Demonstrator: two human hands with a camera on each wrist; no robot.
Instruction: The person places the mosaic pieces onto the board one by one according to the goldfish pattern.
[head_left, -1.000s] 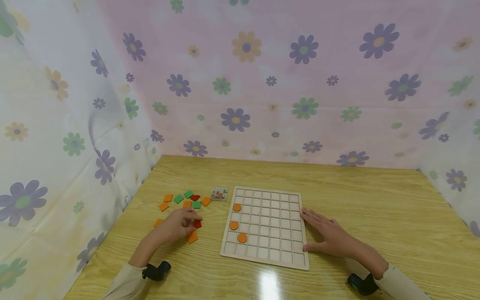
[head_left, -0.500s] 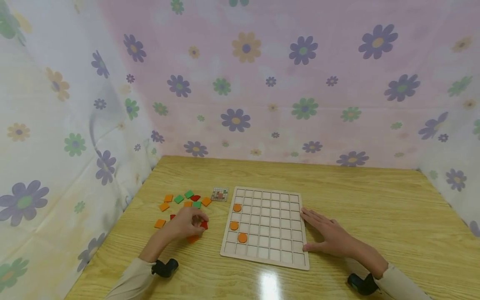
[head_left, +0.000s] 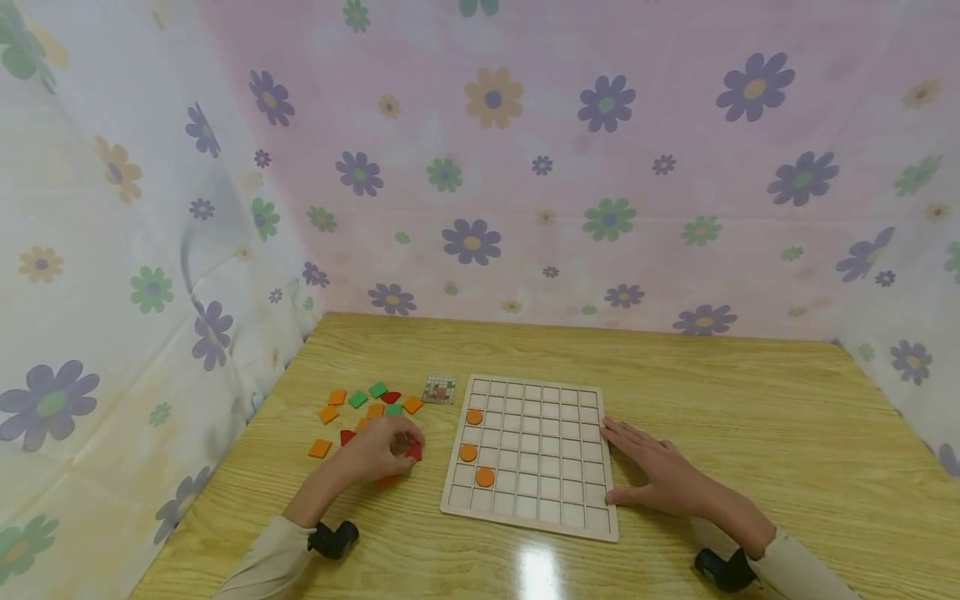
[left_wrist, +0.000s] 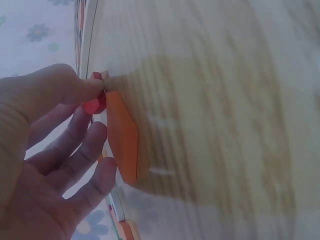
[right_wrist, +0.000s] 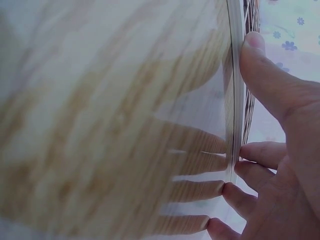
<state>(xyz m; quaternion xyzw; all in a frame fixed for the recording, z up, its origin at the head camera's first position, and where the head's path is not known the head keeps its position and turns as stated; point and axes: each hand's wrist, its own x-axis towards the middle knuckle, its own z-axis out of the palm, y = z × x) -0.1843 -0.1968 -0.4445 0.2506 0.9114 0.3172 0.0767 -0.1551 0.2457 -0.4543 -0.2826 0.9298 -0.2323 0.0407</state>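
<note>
My left hand (head_left: 378,450) pinches a small red piece (head_left: 414,451) between thumb and fingers, just left of the wooden grid board (head_left: 551,518). In the left wrist view the red piece (left_wrist: 95,106) sits at the thumb tip, its outline partly covered. An orange tile (left_wrist: 123,137) lies on the table by the other fingers. Three orange discs (head_left: 485,477) rest in cells at the board's left side. At the board's right edge, my right hand (head_left: 663,472) touches the rim with extended fingers and thumb; the right wrist view shows these fingertips (right_wrist: 231,192) low beside it.
Left of the board lie several loose orange tiles (head_left: 319,448), green tiles (head_left: 378,389) and red pieces (head_left: 391,397). A small patterned grid card (head_left: 439,389) lies near the board's far left corner. Flowered cloth (head_left: 555,208) hangs behind the wooden table (head_left: 720,383) and at its sides.
My left hand has moved right, towards the board, with the red piece, uncovering an orange tile and another red piece behind it. My right hand and the board have stayed in place.
</note>
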